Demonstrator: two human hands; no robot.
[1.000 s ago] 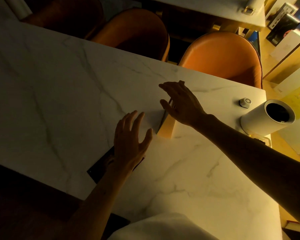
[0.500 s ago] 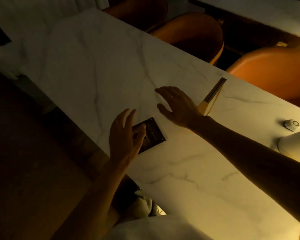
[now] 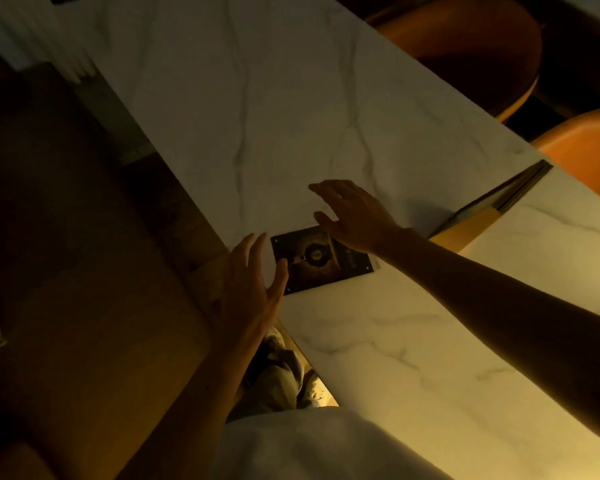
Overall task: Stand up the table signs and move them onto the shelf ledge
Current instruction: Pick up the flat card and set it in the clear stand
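A dark table sign (image 3: 321,259) lies flat on the white marble table (image 3: 257,116), close to its near edge. My left hand (image 3: 252,289) hovers open at the sign's left corner, thumb just over the corner. My right hand (image 3: 352,213) is open with fingers spread, above the sign's far right part, and hides a strip of it. A second sign (image 3: 492,202) stands upright on the table to the right, seen edge-on, with a yellow-lit face. No shelf ledge is in view.
Two orange chairs (image 3: 465,46) (image 3: 586,147) stand along the table's far side. The wooden floor (image 3: 66,237) lies left of the table's near edge. My white shirt (image 3: 309,445) fills the bottom middle.
The view has swung left, so the lamp and small knob are out of frame. My right hand left the upright sign and came over the flat dark sign. My left hand uncovered that sign.
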